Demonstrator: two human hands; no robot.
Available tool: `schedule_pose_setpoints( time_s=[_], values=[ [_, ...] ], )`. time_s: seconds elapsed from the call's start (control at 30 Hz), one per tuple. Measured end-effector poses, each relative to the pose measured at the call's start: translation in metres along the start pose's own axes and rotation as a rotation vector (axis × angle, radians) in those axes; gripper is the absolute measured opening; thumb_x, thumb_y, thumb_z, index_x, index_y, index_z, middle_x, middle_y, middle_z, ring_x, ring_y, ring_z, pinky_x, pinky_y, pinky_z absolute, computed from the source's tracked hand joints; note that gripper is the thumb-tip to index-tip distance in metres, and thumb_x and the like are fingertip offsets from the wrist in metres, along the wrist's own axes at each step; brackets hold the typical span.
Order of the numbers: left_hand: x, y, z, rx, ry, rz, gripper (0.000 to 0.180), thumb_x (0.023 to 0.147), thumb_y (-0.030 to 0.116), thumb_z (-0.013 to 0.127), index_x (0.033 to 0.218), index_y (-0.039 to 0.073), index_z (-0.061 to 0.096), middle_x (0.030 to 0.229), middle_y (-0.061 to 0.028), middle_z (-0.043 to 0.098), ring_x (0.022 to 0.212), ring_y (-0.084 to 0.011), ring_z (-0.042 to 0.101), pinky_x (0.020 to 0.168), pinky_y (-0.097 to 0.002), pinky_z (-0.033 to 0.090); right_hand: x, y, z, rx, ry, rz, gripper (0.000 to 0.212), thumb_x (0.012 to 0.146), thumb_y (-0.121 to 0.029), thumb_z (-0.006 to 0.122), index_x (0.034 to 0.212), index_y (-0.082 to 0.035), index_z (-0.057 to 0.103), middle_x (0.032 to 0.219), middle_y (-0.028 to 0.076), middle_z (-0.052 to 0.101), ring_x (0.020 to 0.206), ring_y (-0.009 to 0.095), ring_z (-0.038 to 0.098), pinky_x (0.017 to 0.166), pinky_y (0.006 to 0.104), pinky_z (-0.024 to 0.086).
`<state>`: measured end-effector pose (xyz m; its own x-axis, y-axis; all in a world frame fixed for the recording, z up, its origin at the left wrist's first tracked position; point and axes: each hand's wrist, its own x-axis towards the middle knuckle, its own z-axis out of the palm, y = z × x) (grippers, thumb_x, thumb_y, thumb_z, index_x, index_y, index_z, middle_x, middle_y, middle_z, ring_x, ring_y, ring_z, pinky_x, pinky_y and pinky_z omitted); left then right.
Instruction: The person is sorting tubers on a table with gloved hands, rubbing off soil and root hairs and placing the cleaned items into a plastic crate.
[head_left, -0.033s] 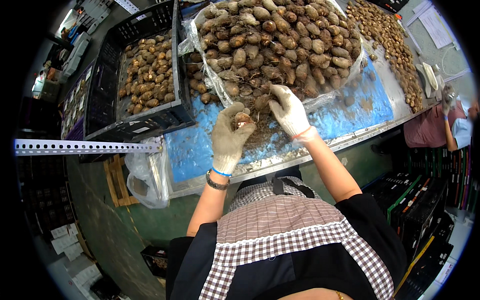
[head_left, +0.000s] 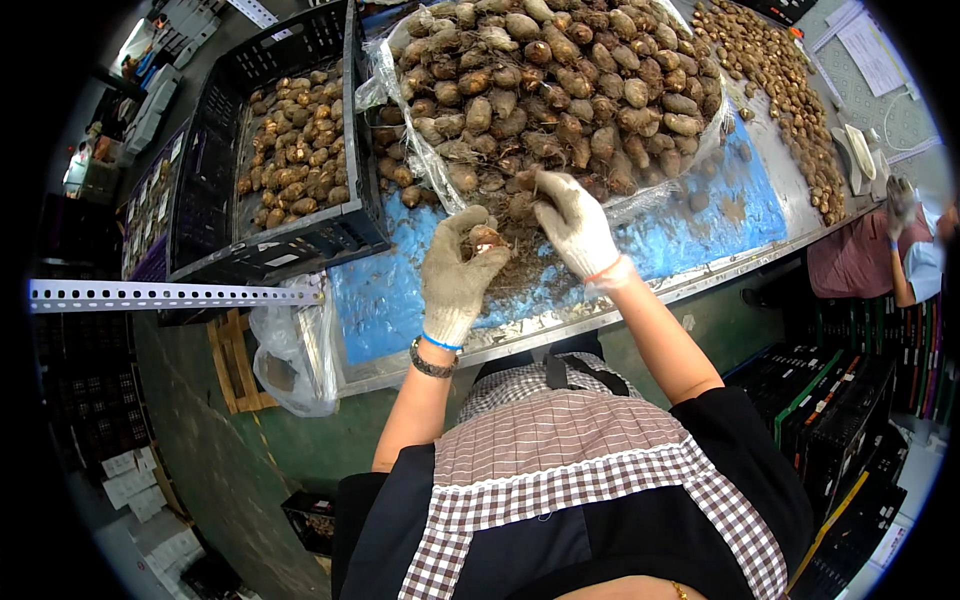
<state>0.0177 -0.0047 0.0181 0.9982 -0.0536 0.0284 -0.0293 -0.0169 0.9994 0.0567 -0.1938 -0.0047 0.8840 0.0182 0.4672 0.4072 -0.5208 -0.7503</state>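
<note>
One tuber (head_left: 486, 237) stays in the left hand (head_left: 453, 268); the right hand (head_left: 578, 225), grip unclear, edged leftward.

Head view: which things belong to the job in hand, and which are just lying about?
Apparently in the job:
left hand, holding a tuber
right hand, at the near edge of the tuber heap; its grip is unclear
blue sheet beneath them
black crate of tubers

Seemingly just lying about:
clear plastic bag
wooden pallet
stacked crates, right
</note>
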Motion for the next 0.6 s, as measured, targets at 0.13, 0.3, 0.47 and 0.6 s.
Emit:
schedule_pose_setpoints(
  time_s=[0.13, 0.3, 0.47, 0.6],
  values=[
    [0.007, 0.018, -0.003, 0.42, -0.026, 0.018, 0.055, 0.078, 0.01, 0.078, 0.129, 0.0, 0.059, 0.117, -0.014, 0.066, 0.107, -0.0229, 0.065, 0.091, -0.0321, 0.052, 0.007, -0.055, -0.007, 0.068, -0.244, -0.104, 0.032, 0.083, -0.015, 0.07, 0.114, -0.006, 0.068, 0.095, 0.015, 0.068, 0.086, 0.03, 0.068, 0.079, 0.0368, 0.055],
    [0.011, 0.018, -0.004, 0.532, -0.151, 0.006, 0.056, 0.076, 0.015, 0.077, 0.128, 0.002, 0.062, 0.113, -0.0147, 0.07, 0.103, -0.0221, 0.068, 0.089, -0.0315, 0.052, 0.006, -0.044, -0.005, 0.068, -0.241, -0.08, 0.021, 0.081, -0.017, 0.073, 0.098, -0.004, 0.071, 0.093, 0.014, 0.068, 0.086, 0.033, 0.067, 0.077, 0.0392, 0.054],
    [0.003, -0.005, -0.005, 0.391, -0.102, 0.112, 0.07, 0.076, 0.002, 0.077, 0.14, -0.001, 0.048, 0.142, -0.0156, 0.052, 0.127, -0.0229, 0.053, 0.094, -0.0348, 0.053, 0.002, -0.007, -0.004, 0.071, 0.005, 0.127, 0.015, 0.088, -0.013, 0.068, 0.099, -0.003, 0.07, 0.089, 0.014, 0.068, 0.081, 0.03, 0.068, 0.073, 0.0365, 0.054],
    [0.007, -0.016, -0.007, 0.472, -0.018, 0.144, 0.057, 0.074, 0.016, 0.081, 0.125, 0.004, 0.061, 0.117, -0.0165, 0.066, 0.107, -0.0291, 0.065, 0.093, -0.0387, 0.052, 0.005, -0.047, -0.007, 0.108, -0.274, -0.029, 0.032, 0.082, -0.018, 0.075, 0.11, -0.004, 0.069, 0.103, 0.015, 0.067, 0.09, 0.032, 0.066, 0.081, 0.0349, 0.055]
  ],
)
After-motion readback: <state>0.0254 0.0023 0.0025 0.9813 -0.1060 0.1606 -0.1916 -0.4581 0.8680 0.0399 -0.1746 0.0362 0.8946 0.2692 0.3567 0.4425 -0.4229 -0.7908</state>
